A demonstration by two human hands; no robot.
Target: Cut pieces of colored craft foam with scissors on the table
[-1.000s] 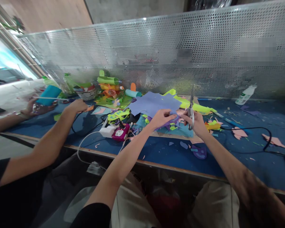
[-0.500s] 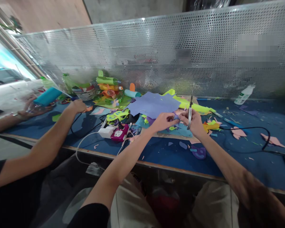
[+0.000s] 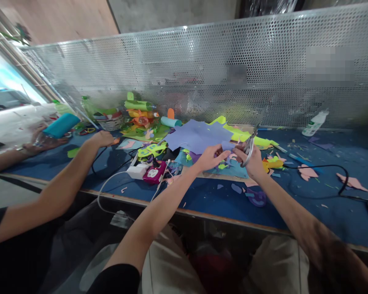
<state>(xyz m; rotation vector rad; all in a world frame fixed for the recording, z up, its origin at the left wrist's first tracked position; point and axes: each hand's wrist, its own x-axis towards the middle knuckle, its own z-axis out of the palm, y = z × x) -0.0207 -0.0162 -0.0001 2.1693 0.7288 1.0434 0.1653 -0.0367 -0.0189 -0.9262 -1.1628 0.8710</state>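
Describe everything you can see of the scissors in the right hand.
The scissors look metallic grey, with slim blades and loop handles. The right hand grips the handles, hiding most of them. The blades tilt up and to the right, above the blue tabletop, and are blurred; open or closed cannot be told. They sit just right of the lavender paper sheet, whose near edge the left hand pinches; blade-to-paper contact is unclear.

Both bare arms stretched out in front, left hand point(image 3: 211, 156) with thumb and fingers pinched together, right hand point(image 3: 250, 162) curled tight just beside it, knuckles up
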